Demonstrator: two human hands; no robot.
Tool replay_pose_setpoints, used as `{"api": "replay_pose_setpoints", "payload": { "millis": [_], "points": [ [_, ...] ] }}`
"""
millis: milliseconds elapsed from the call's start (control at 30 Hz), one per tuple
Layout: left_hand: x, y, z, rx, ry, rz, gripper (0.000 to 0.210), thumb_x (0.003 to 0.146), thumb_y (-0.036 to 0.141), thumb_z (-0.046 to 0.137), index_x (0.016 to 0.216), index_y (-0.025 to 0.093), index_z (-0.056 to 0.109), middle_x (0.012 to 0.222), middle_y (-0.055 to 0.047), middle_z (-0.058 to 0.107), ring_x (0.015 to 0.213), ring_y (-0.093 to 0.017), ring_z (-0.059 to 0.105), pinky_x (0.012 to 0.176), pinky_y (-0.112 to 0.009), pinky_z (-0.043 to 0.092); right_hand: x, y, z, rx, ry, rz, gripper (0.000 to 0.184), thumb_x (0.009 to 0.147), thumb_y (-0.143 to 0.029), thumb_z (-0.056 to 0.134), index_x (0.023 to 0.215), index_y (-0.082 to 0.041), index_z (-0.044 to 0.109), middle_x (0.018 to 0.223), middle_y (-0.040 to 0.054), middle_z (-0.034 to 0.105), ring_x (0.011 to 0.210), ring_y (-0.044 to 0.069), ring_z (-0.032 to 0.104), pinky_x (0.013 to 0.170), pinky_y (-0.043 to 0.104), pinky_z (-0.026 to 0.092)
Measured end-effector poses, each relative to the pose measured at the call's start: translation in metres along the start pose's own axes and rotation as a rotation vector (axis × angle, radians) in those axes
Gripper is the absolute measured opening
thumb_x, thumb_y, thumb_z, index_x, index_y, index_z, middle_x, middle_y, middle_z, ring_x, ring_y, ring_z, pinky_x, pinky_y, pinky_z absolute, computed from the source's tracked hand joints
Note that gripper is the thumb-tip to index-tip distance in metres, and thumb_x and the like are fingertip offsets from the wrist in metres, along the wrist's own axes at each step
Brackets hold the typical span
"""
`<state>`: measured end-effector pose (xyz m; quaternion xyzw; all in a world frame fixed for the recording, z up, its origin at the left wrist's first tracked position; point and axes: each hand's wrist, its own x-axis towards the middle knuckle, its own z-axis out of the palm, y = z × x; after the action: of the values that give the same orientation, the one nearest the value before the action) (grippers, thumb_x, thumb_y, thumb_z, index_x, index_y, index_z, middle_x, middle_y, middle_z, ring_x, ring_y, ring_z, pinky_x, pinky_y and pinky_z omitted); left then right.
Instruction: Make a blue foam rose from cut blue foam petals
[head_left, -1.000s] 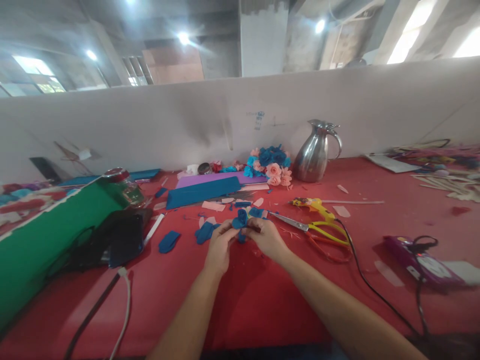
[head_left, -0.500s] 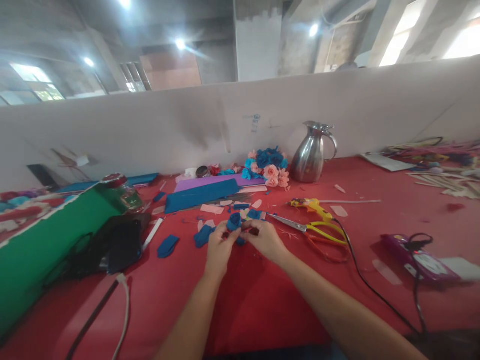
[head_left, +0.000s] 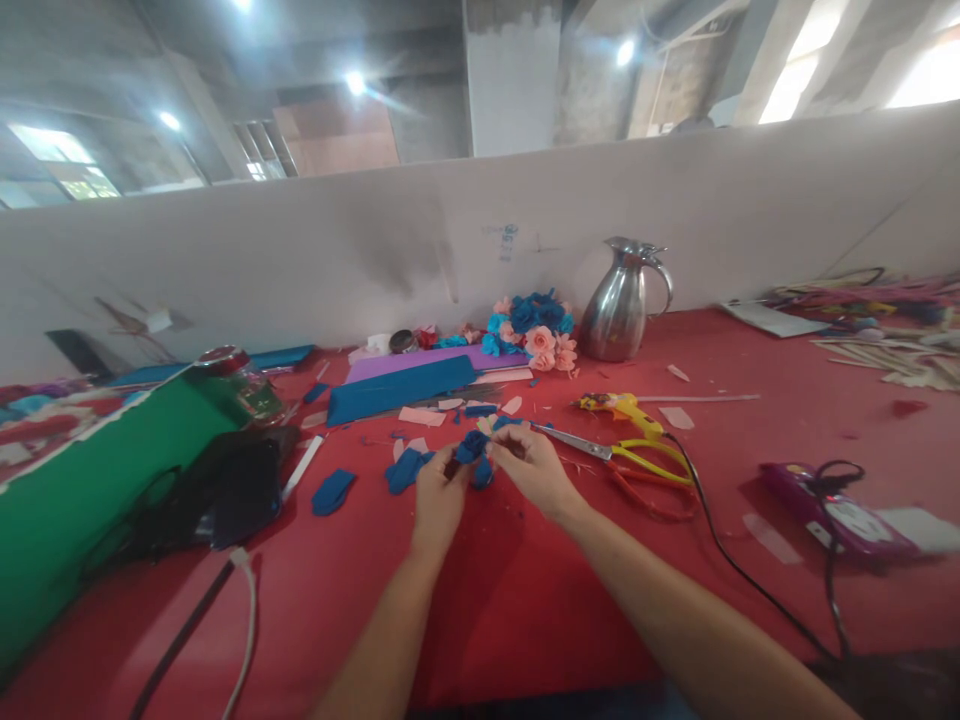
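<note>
A dark blue paper flower [head_left: 472, 446] is held up between my two hands over the red table. My left hand [head_left: 441, 492] is closed, pinching the flower from its lower left. The fingers of my right hand [head_left: 534, 468] are bent together at the flower's right edge; whether they grip a petal is too small to make out. Cut blue paper pieces [head_left: 407, 470] lie just left of and beneath the hands. Another blue piece [head_left: 333, 492] rests farther left. Scissors [head_left: 592, 447] with yellow and orange handles lie to the right of my right hand.
A yellow glue gun [head_left: 621, 408] with a black cord lies beyond the scissors. Blue and pink paper flowers [head_left: 538, 335] sit at the back beside a steel jug [head_left: 618, 305]. Blue paper [head_left: 405, 390], a green board [head_left: 97, 500] and a purple device [head_left: 840, 515] surround the work area.
The blue flower has turned and tilted slightly in my fingers. My right hand has shifted a little, its fingers now raised along the flower's right side.
</note>
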<state>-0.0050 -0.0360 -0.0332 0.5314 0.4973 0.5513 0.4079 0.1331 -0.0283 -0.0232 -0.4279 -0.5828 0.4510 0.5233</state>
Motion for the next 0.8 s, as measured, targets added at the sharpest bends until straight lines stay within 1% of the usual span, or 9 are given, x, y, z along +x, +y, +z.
{"api": "replay_pose_setpoints", "payload": {
  "millis": [133, 267, 367, 467, 533, 700, 800],
  "points": [
    [-0.0010, 0.0007, 0.0010, -0.088, -0.054, -0.047, 0.014, 0.067, 0.026, 0.067, 0.078, 0.018, 0.066, 0.064, 0.002, 0.062, 0.060, -0.014, 0.054, 0.061, -0.024, 0.043, 0.0008, -0.0021, -0.0004, 0.054, 0.022, 0.042, 0.017, 0.073, -0.036, 0.056, 0.069, -0.019, 0.056, 0.061, -0.0030, 0.055, 0.056, 0.012, 0.053, 0.057, 0.024, 0.043],
    [-0.0007, -0.0007, 0.0019, -0.135, -0.062, -0.086, 0.019, 0.069, 0.028, 0.066, 0.084, 0.018, 0.067, 0.074, 0.000, 0.065, 0.064, -0.014, 0.056, 0.063, -0.024, 0.045, 0.0017, -0.0025, -0.0011, 0.092, 0.045, 0.104, 0.015, 0.072, -0.034, 0.055, 0.066, -0.019, 0.054, 0.056, -0.0035, 0.054, 0.054, 0.011, 0.051, 0.054, 0.023, 0.042],
    [-0.0002, -0.0042, 0.0018, -0.112, -0.055, -0.084, 0.018, 0.069, 0.026, 0.066, 0.085, 0.018, 0.067, 0.072, 0.001, 0.065, 0.064, -0.013, 0.057, 0.062, -0.023, 0.044, 0.0022, -0.0013, -0.0010, 0.115, 0.082, 0.094, 0.015, 0.070, -0.033, 0.058, 0.069, -0.019, 0.054, 0.060, -0.0035, 0.056, 0.053, 0.010, 0.051, 0.053, 0.022, 0.040],
    [-0.0002, -0.0058, 0.0014, -0.080, -0.051, -0.069, 0.017, 0.069, 0.025, 0.066, 0.084, 0.018, 0.067, 0.064, 0.003, 0.062, 0.060, -0.013, 0.056, 0.060, -0.022, 0.043, 0.0025, -0.0001, -0.0010, 0.133, 0.103, 0.079, 0.017, 0.068, -0.034, 0.059, 0.076, -0.019, 0.056, 0.066, -0.0031, 0.058, 0.054, 0.010, 0.051, 0.054, 0.022, 0.041],
    [-0.0006, -0.0046, 0.0015, -0.083, -0.065, -0.063, 0.016, 0.069, 0.025, 0.066, 0.083, 0.018, 0.067, 0.061, 0.003, 0.061, 0.057, -0.013, 0.056, 0.059, -0.023, 0.043, 0.0032, 0.0008, -0.0012, 0.130, 0.097, 0.088, 0.017, 0.068, -0.034, 0.059, 0.075, -0.019, 0.057, 0.065, -0.0029, 0.058, 0.054, 0.010, 0.051, 0.055, 0.023, 0.041],
    [-0.0022, 0.0018, 0.0026, -0.077, -0.112, -0.067, 0.014, 0.072, 0.027, 0.064, 0.082, 0.017, 0.067, 0.062, 0.002, 0.063, 0.056, -0.013, 0.054, 0.059, -0.023, 0.041, 0.0056, 0.0014, -0.0014, 0.171, 0.101, 0.149, 0.015, 0.066, -0.033, 0.061, 0.070, -0.018, 0.057, 0.060, -0.0040, 0.055, 0.053, 0.010, 0.050, 0.055, 0.023, 0.042],
    [-0.0023, 0.0031, 0.0031, -0.067, -0.113, -0.059, 0.011, 0.072, 0.027, 0.063, 0.078, 0.017, 0.066, 0.061, 0.002, 0.061, 0.057, -0.013, 0.054, 0.060, -0.023, 0.040, 0.0058, -0.0008, -0.0019, 0.203, 0.097, 0.159, 0.017, 0.066, -0.033, 0.062, 0.074, -0.018, 0.060, 0.064, -0.0033, 0.058, 0.054, 0.010, 0.051, 0.055, 0.024, 0.042]
  ]
}}
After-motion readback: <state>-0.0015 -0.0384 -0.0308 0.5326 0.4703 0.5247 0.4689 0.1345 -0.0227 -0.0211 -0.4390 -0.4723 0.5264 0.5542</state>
